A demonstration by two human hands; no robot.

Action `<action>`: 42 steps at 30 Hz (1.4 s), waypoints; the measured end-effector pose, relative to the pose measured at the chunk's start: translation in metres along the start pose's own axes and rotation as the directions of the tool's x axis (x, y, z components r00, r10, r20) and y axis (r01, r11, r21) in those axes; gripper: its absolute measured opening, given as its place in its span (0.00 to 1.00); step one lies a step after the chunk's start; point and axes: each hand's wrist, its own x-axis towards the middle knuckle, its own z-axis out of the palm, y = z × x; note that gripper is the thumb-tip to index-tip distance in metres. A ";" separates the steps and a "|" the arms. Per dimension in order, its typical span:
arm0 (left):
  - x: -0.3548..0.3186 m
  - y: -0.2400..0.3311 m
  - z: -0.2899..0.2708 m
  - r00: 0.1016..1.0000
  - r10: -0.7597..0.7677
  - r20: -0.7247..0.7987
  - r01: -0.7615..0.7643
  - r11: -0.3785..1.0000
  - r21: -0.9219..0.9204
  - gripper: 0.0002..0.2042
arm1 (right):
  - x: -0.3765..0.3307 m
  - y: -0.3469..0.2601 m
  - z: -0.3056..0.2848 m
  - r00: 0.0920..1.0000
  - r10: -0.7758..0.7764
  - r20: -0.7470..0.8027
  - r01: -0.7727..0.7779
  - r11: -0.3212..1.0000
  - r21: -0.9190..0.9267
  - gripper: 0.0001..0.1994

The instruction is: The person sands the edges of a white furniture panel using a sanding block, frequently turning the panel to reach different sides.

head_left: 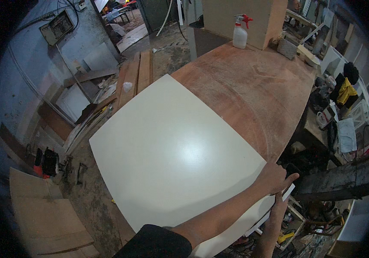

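A large white square panel (167, 146) lies on a reddish-brown wooden workbench (253, 86), with its left and near parts overhanging the bench edge. My left hand (274, 177) reaches across from a black sleeve and lies on top of the panel's near right corner, fingers curled over the edge. Just below it, my right hand (279, 209) comes up from the lower edge and grips the same corner from underneath along the panel's edge.
A white spray bottle with a red trigger (240, 32) stands at the bench's far end beside a tall beige box (236, 17). Wooden planks (135, 77) lie on the floor to the left, and flat boards (46, 219) at lower left. Tools and a yellow cloth (344, 92) crowd the right.
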 end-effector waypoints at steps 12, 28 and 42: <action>0.015 -0.022 0.022 0.994 -0.109 -0.005 0.110 0.992 0.058 0.49 | -0.017 0.025 -0.002 0.994 0.106 -0.007 -0.106 0.985 -0.133 0.31; 0.015 -0.004 0.019 0.998 -0.042 -0.035 0.043 0.999 0.023 0.50 | 0.018 -0.034 0.008 0.998 -0.049 -0.038 0.043 0.989 -0.142 0.32; 0.018 0.000 0.018 0.996 -0.043 -0.080 0.038 0.997 -0.066 0.51 | 0.024 -0.019 -0.007 0.990 -0.137 0.035 0.140 0.983 -0.122 0.34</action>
